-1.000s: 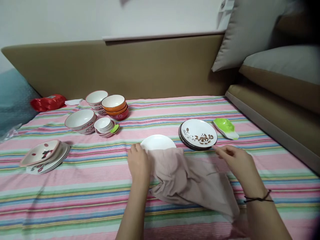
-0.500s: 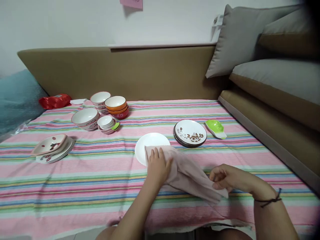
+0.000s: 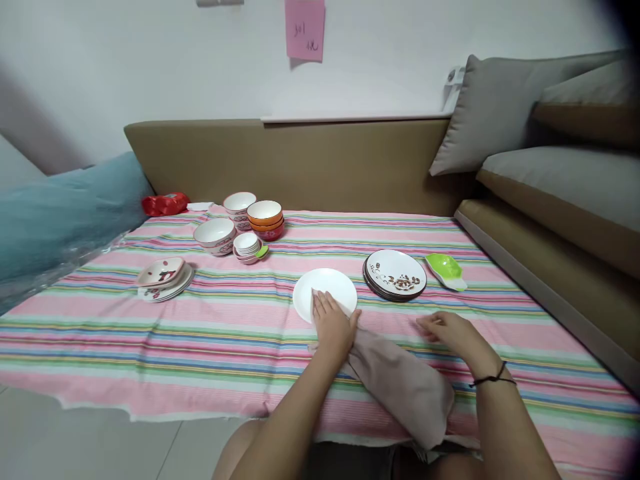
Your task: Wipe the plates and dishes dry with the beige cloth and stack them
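Note:
My left hand (image 3: 334, 328) lies with fingers stretched flat, pressing a pinkish-grey cloth (image 3: 400, 383) onto the white plate (image 3: 301, 293). The cloth bunches under the palm, and its loose end trails toward the front edge. To the right, my right hand (image 3: 447, 332) is off the cloth, slightly blurred, its fingers loosely extended with nothing visible in them. Beyond the right hand stands a stack of dark-rimmed plates (image 3: 393, 263) with a brown flower pattern. A green leaf-shaped dish (image 3: 445, 268) sits beside that stack.
On the left of the striped cloth (image 3: 225, 347) are stacked small plates (image 3: 183, 283), white bowls (image 3: 215, 233), orange and red bowls (image 3: 265, 217) and little nested dishes (image 3: 247, 243). A red bundle (image 3: 166, 204) lies farther back. Grey cushions (image 3: 575, 193) border the right side.
My right hand has let go of the cloth, whose loose end has dropped toward the front edge. My left hand stays on the plate. The view has shifted left and up.

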The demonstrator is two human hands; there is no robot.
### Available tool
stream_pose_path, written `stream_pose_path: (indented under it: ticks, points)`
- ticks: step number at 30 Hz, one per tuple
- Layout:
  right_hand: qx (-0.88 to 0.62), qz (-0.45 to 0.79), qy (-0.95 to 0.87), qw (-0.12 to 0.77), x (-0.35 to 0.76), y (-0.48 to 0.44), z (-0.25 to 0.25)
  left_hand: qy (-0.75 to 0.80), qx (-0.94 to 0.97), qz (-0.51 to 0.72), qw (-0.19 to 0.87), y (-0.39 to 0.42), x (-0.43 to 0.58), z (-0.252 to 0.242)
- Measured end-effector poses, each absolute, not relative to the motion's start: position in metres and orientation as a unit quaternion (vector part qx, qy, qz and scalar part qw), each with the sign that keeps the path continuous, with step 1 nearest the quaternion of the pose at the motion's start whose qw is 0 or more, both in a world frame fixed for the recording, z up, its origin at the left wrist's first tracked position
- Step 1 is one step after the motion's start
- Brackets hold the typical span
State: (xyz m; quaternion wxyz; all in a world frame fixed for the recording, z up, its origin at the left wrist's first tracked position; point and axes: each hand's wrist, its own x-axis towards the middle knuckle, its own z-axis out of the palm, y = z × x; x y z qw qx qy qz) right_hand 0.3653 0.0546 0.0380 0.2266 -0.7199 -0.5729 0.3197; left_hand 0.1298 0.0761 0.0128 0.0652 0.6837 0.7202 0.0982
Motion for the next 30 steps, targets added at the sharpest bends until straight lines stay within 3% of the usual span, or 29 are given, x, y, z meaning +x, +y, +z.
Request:
stream_pose_path:
  ticks: [10,21,30]
  points:
    - [-0.617,0.281,-0.697,0.236,0.232,0.081,0.041,0.515,0.849,0.118,0.018,0.059,0.079,-0.002]
    - [-0.657,0.223,-0.688,0.213,0.207,0.084,0.017,0.675,0.732,0.09,0.02,0.074,0.051,0.003]
    - [-0.699,0.263,-0.654,0.12,0.215,0.098,0.028,0.567,0.815,0.107,0.049,0.079,0.069,-0.004]
